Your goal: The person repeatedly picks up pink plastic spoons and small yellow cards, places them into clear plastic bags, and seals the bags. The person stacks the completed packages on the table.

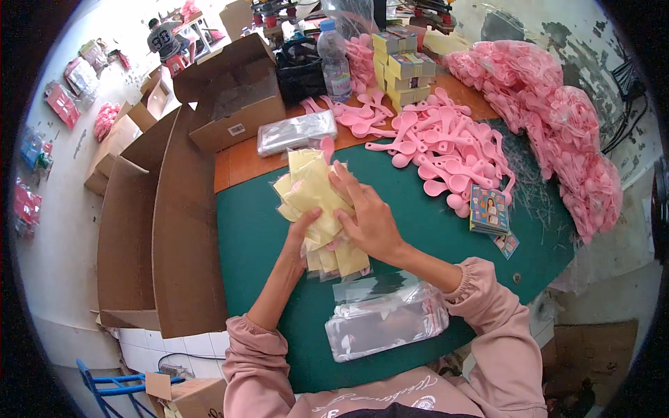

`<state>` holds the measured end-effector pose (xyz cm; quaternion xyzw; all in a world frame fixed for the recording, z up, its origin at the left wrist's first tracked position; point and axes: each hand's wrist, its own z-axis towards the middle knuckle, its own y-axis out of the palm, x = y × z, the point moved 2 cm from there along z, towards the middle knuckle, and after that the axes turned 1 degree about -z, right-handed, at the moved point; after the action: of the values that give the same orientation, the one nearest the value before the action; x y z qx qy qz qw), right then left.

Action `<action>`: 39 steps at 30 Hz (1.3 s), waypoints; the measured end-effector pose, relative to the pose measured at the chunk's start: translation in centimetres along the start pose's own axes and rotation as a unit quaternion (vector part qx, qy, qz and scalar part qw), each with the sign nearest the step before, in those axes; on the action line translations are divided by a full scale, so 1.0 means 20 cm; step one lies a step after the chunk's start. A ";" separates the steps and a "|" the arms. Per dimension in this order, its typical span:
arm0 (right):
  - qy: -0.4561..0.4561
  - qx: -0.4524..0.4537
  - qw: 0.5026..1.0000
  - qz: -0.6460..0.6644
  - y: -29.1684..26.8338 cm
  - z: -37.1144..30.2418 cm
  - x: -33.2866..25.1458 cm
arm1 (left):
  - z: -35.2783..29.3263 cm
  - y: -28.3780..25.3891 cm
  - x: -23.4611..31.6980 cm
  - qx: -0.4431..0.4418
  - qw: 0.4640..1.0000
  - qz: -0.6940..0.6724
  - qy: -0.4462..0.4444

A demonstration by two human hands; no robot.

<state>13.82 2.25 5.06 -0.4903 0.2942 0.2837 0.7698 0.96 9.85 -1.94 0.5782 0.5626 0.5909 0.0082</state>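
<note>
My left hand (301, 230) and my right hand (367, 217) both grip a bundle of clear bags with yellow cards (311, 195) inside, held just over the green mat (432, 240). The left thumb presses the bundle's lower middle; the right fingers curl over its right side. A pink spoon handle (326, 148) pokes out of the bundle's top. A stack of empty clear bags (385, 319) lies on the mat near my chest. A heap of pink plastic spoons (446, 150) lies to the far right of my hands.
A large open cardboard box (164, 230) stands at the table's left. A smaller open box (237, 97) and a silver bag pack (296, 132) lie behind. A water bottle (334, 63), stacked small boxes (404, 70), picture cards (489, 210), bagged pink spoons (557, 125). A person (167, 40) sits far off.
</note>
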 end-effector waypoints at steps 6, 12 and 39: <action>-0.046 0.048 0.990 0.126 -0.10 0.02 -0.05 | -0.06 0.10 0.04 -0.026 0.998 -0.062 0.019; 0.003 0.149 0.962 0.227 -0.27 0.04 0.08 | -0.17 0.11 0.25 0.002 0.981 -0.066 0.180; 0.208 0.122 0.945 0.220 -0.62 -0.49 0.32 | -1.40 -1.46 1.56 0.500 0.753 0.427 0.024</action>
<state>25.42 -10.25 4.23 -0.3636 0.5808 0.2998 0.6638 -47.54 22.79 7.77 0.6652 0.4727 0.1813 -0.5489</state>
